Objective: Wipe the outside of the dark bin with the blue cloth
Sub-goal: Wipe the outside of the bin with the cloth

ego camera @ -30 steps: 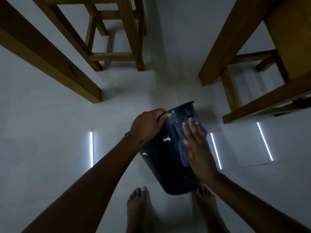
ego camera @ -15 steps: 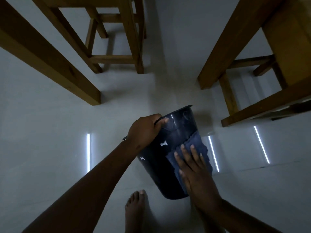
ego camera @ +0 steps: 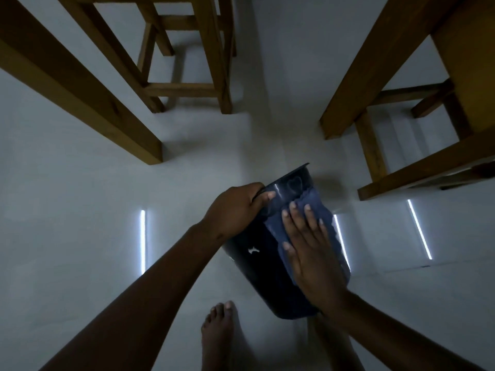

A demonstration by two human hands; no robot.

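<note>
The dark bin [ego camera: 257, 266] hangs tilted above the floor, its rim pointing away from me and its base toward my feet. My left hand [ego camera: 235, 207] grips the rim at the bin's upper left, fingers curled over the edge. The blue cloth [ego camera: 313, 207] lies spread on the bin's upper right side, reaching almost to the rim. My right hand [ego camera: 310, 250] presses flat on the cloth with the fingers stretched out and slightly apart. Small white marks show on the bin's dark wall.
Wooden stool and table legs [ego camera: 214, 62] stand ahead on the left, and another wooden frame [ego camera: 369, 145] stands close on the right. The pale floor [ego camera: 80, 210] shows bright light streaks. My bare left foot [ego camera: 219, 333] stands under the bin.
My right hand slid the cloth down the bin's side, then back up toward the rim. The left hand kept its grip on the rim, and the bin shifted slightly.
</note>
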